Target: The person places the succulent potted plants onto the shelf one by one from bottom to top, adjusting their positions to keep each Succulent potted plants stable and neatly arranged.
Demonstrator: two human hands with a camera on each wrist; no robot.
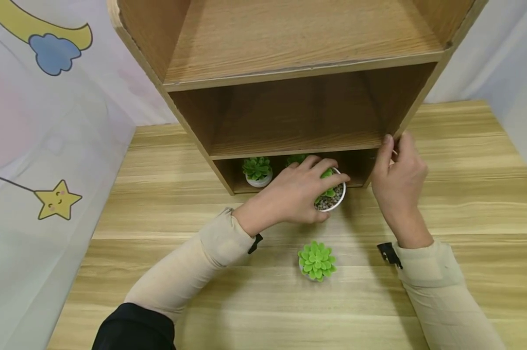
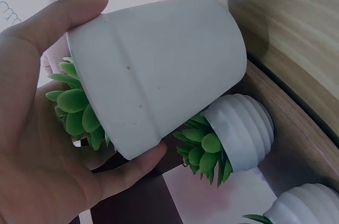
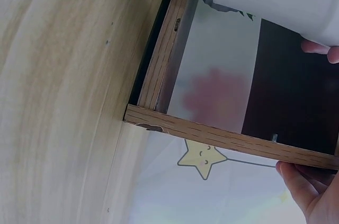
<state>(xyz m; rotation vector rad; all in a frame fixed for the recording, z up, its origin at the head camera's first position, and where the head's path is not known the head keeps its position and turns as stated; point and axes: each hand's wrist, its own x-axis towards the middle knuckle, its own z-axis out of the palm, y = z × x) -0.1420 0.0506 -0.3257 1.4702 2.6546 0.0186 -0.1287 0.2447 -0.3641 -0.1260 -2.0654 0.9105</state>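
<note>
My left hand grips the rim of a white pot holding a green succulent and grey gravel. The pot is tilted at the mouth of the bottom compartment of a wooden shelf unit. At the unit's right side panel, my right hand pinches the front edge between thumb and fingers. Inside the bottom compartment, a potted succulent stands at the left. Another succulent beside it is partly hidden by my left hand. Ribbed white pots show in the left wrist view.
A bright green succulent stands on the wood-grain tabletop, in front of the shelf unit and between my forearms. A pale curtain with moon, cloud and star prints hangs at the left.
</note>
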